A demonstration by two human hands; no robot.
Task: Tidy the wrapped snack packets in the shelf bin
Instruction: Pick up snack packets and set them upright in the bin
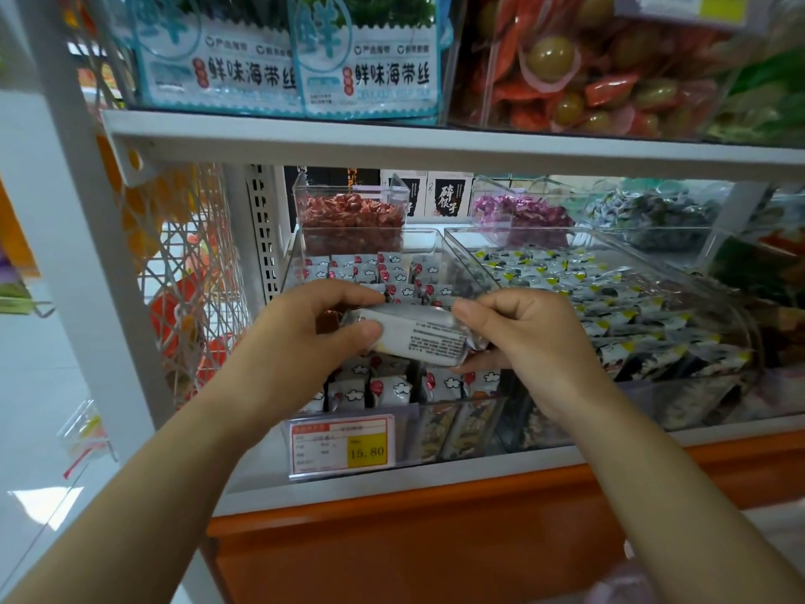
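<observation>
Snack packet (414, 337), pinched only at its slick ends by left hand (305, 337) and right hand (529, 337) fingers (468, 309), could have slipped toward six o'clock, toppling the packet rows (392, 390) in the shelf bin (407, 429).

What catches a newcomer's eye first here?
Dead centre, the left hand and right hand grip one grey-white wrapped snack packet above the clear plastic shelf bin of cloud-printed packets. Below sits a yellow price label reading 15.80; on the upper shelf, blue-and-white seaweed bags stand at left.

One camera only, worn on the person's head, looking forward and down from close by at the shelf bin (457, 429). Its wide angle takes in the upper shelf (435, 143) and the orange base (414, 542) too.
</observation>
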